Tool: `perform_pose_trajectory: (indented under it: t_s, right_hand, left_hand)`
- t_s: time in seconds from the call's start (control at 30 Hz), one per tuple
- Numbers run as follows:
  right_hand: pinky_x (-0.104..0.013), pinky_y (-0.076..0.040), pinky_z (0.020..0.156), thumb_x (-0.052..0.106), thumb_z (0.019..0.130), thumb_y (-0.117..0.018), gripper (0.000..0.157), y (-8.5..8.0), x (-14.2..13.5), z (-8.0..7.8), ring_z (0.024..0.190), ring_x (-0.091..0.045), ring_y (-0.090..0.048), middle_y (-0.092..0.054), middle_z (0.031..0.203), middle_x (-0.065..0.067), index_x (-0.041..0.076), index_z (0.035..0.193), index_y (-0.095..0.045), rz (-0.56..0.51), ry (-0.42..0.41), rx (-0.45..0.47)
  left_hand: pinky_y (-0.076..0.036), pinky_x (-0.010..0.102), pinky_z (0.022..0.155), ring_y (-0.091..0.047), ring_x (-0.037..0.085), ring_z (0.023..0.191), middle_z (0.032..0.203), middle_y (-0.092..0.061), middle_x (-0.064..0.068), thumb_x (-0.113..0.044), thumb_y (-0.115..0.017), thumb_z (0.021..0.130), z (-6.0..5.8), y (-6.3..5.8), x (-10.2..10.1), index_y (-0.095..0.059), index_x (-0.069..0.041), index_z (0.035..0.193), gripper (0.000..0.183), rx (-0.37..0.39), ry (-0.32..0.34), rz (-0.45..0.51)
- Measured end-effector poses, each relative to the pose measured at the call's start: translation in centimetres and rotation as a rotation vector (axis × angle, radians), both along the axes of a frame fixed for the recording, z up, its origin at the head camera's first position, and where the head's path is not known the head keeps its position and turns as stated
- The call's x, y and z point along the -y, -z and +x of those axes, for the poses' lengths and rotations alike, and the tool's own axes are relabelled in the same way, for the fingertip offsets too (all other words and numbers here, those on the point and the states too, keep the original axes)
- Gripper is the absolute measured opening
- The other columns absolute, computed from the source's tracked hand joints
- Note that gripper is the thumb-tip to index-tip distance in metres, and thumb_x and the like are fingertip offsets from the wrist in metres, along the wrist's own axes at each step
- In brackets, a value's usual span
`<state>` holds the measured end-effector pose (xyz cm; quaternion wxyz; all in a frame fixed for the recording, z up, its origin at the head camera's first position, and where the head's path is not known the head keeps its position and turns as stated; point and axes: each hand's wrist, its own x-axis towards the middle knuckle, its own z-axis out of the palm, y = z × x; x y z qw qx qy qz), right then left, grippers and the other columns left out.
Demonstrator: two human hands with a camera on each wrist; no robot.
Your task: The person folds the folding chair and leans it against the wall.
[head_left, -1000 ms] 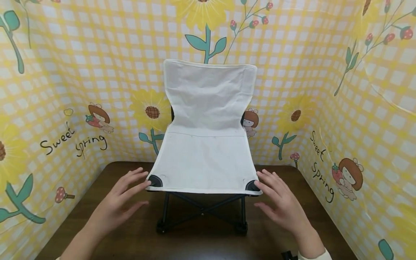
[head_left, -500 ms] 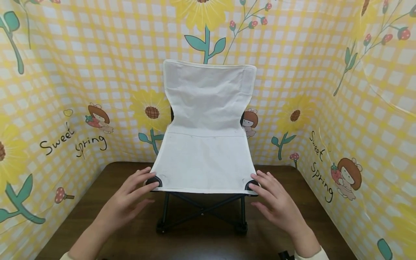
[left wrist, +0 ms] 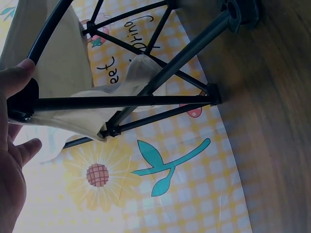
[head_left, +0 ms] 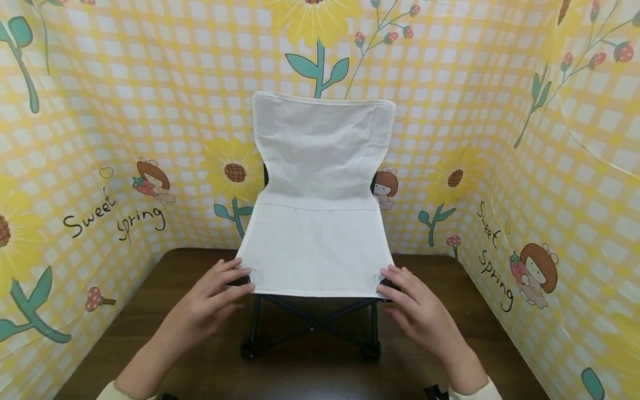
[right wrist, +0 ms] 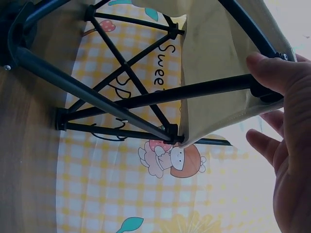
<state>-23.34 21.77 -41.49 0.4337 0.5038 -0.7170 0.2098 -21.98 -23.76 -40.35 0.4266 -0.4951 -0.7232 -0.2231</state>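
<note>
A small folding chair [head_left: 320, 250] with a white fabric seat and back and a black tube frame stands upright on a brown table, facing me. My left hand [head_left: 212, 294] grips the seat's front left corner, fingertips on top beside the black corner patch [head_left: 239, 278]. Its thumb [left wrist: 22, 77] lies underneath against the tube. At the front right corner my right hand [head_left: 420, 305] holds on the same way, its thumb [right wrist: 265, 70] pressing the frame joint from below. The crossed front legs [head_left: 311, 328] are spread.
Brown wooden tabletop [head_left: 200, 366] extends around the chair's feet. Yellow checked cloth [head_left: 440, 100] with flowers and "Sweet Spring" lettering surrounds the back and both sides. A small black object [head_left: 436, 392] shows beside the right sleeve.
Both hands have moved inward onto the front seat corners. Before, the fingers were spread beside them; now they close around the corners. The chair has stayed in place.
</note>
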Motion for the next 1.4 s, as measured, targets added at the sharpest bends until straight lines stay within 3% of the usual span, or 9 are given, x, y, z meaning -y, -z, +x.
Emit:
perform_pose_trajectory:
  t_s: [0.37, 0.57, 0.87, 1.4]
  right_hand:
    - [-0.041, -0.046, 0.112, 0.011, 0.108, -0.052, 0.025, -0.5, 1.0, 0.1, 0.116, -0.041, -0.065, -0.067, 0.125, -0.026, -0.001, 0.118, -0.071, -0.024, -0.020, -0.078]
    - [-0.036, -0.049, 0.109, 0.012, 0.107, -0.053, 0.023, -0.4, 1.3, 0.1, 0.111, -0.039, -0.067, -0.069, 0.121, -0.023, 0.000, 0.113, -0.073, -0.048, 0.006, -0.103]
    - [-0.034, -0.052, 0.104, 0.008, 0.106, -0.054, 0.022, -0.4, 1.5, 0.2, 0.105, -0.039, -0.069, -0.071, 0.114, -0.023, -0.002, 0.108, -0.074, -0.086, 0.014, -0.157]
    - [-0.036, -0.055, 0.100, 0.005, 0.106, -0.053, 0.023, -1.3, 1.5, 0.5, 0.103, -0.038, -0.071, -0.072, 0.112, -0.022, -0.002, 0.108, -0.076, -0.091, 0.024, -0.173]
  left_hand:
    - [-0.039, 0.039, 0.119, -0.062, 0.038, 0.120, 0.122, -0.068, 0.021, -0.024, -0.052, 0.109, 0.1, -0.4, -0.3, -0.075, -0.005, 0.119, 0.032, -0.022, -0.006, -0.013]
    - [-0.043, 0.039, 0.115, -0.066, 0.039, 0.110, 0.118, -0.071, 0.018, -0.018, -0.049, 0.110, 0.2, -0.5, -0.6, -0.076, -0.005, 0.117, 0.031, -0.087, -0.037, -0.013]
    - [-0.042, 0.034, 0.115, -0.067, 0.037, 0.110, 0.118, -0.071, 0.019, -0.017, -0.048, 0.110, 0.7, -0.5, -0.4, -0.074, -0.001, 0.118, 0.032, -0.113, -0.055, -0.016]
    - [-0.049, 0.037, 0.108, -0.071, 0.036, 0.102, 0.113, -0.075, 0.017, -0.011, -0.048, 0.109, 1.3, -1.9, -1.3, -0.076, -0.001, 0.114, 0.030, -0.216, -0.065, -0.021]
